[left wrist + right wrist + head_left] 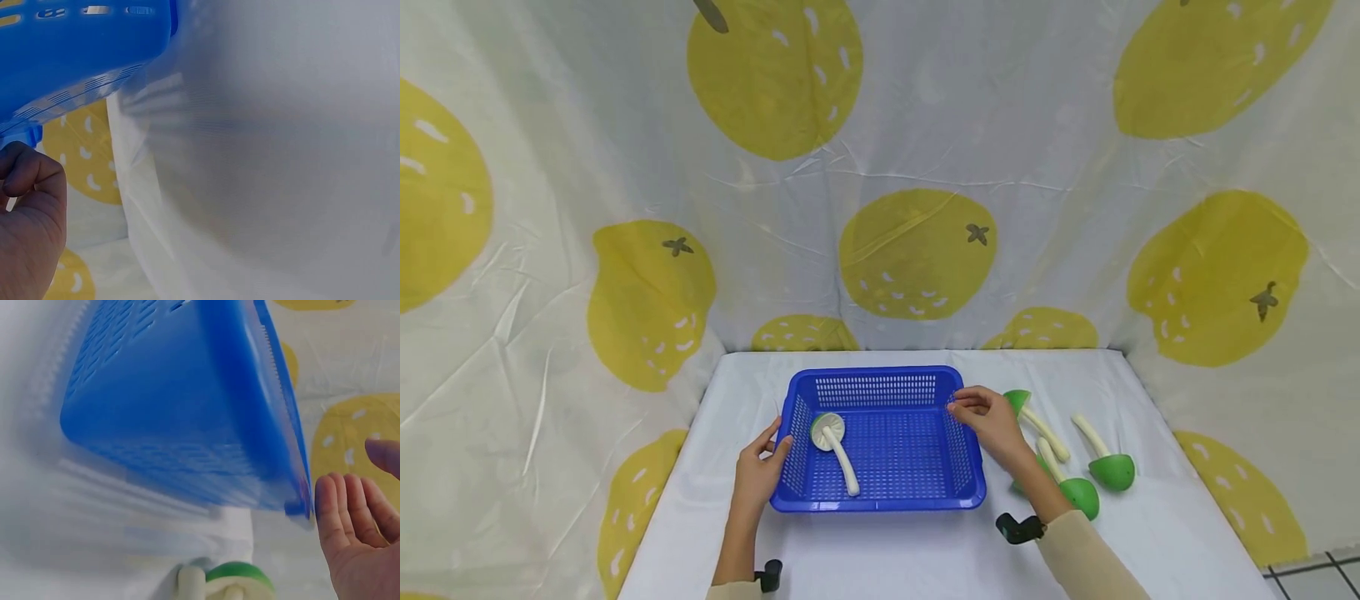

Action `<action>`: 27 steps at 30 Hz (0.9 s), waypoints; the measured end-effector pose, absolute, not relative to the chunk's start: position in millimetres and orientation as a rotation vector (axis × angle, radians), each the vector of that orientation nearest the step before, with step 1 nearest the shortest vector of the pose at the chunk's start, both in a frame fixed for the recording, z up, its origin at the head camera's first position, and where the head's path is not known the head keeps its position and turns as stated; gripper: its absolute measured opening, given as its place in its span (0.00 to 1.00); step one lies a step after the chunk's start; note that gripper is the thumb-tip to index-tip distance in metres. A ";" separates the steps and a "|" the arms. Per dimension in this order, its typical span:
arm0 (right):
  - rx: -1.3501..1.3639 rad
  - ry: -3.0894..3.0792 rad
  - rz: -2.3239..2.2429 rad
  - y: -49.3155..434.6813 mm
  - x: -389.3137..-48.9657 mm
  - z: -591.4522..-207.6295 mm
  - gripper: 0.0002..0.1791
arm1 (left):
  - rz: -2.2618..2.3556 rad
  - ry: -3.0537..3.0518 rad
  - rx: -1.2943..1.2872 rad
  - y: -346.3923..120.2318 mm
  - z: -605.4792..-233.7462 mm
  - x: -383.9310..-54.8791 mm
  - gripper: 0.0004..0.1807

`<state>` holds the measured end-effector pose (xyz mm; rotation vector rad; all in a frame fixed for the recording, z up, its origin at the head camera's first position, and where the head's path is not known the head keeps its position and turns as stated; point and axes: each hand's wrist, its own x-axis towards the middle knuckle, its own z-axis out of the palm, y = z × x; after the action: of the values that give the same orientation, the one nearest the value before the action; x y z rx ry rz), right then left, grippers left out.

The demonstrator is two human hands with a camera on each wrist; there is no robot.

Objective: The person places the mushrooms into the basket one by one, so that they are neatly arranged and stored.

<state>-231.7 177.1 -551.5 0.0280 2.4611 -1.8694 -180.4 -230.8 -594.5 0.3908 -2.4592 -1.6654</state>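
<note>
A blue plastic basket (880,505) with slotted walls lies before me, and a toy mushroom (842,461) with a green cap and white stem rests in its left part. My left hand (758,471) grips the basket's left rim, its fingers curled in the left wrist view. At the right rim, my right hand (992,421) is held with thumb and fingers apart. In the right wrist view its fingertips (326,494) are right beside the basket's corner, with nothing held between thumb and fingers.
Several more green-capped toy mushrooms (1112,472) lie right of the basket, one partly hidden by the right forearm. A white cloth (917,550) covers the table. Curtains printed with yellow fruit (917,254) stand behind and at both sides.
</note>
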 end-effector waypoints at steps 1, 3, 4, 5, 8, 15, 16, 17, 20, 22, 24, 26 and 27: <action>0.046 2.453 -1.879 179.3 -230.9 -551.4 0.25 | -1.659 -2.458 0.390 -230.8 -594.1 -180.5 0.28; 0.078 2.464 -1.873 184.6 -229.2 -551.5 0.25 | -1.644 -2.463 0.392 -230.7 -594.1 -180.6 0.28; 0.085 2.480 -1.869 187.8 -228.8 -552.1 0.25 | -1.635 -2.466 0.395 -230.8 -594.3 -180.7 0.28; 0.092 2.502 -1.860 191.6 -228.5 -552.9 0.26 | -1.627 -2.470 0.397 -230.7 -594.4 -180.7 0.28; 0.098 2.556 -1.830 205.5 -228.3 -555.8 0.27 | -1.611 -2.468 0.400 -230.7 -594.9 -181.1 0.28; 0.162 2.559 -1.862 245.6 -227.3 -559.6 0.26 | -1.586 -2.471 0.388 -230.3 -594.9 -180.8 0.27; 0.171 2.563 -1.857 251.4 -226.4 -559.7 0.26 | -1.586 -2.469 0.390 -230.3 -595.2 -181.0 0.27; 0.175 2.569 -1.849 257.3 -225.6 -560.1 0.27 | -1.586 -2.471 0.393 -230.4 -595.4 -180.8 0.27; 0.197 2.611 -1.813 273.3 -223.1 -560.9 0.29 | -1.592 -2.473 0.398 -230.7 -595.9 -179.8 0.27; 0.221 2.638 -1.788 282.7 -222.4 -561.0 0.30 | -1.596 -2.472 0.399 -230.8 -595.8 -179.5 0.27; 0.258 2.667 -1.753 290.7 -222.4 -561.3 0.30 | -1.598 -2.473 0.396 -230.8 -596.1 -179.6 0.28; 0.295 2.689 -1.713 297.1 -223.3 -562.4 0.31 | -1.596 -2.474 0.392 -230.7 -596.6 -180.2 0.28; 0.312 2.696 -1.695 299.7 -223.8 -563.0 0.32 | -1.596 -2.473 0.391 -230.7 -596.8 -180.4 0.28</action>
<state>-223.8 299.7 -563.0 0.3123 2.6955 -1.6945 -180.4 -230.7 -596.8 0.3907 -2.4731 -1.5957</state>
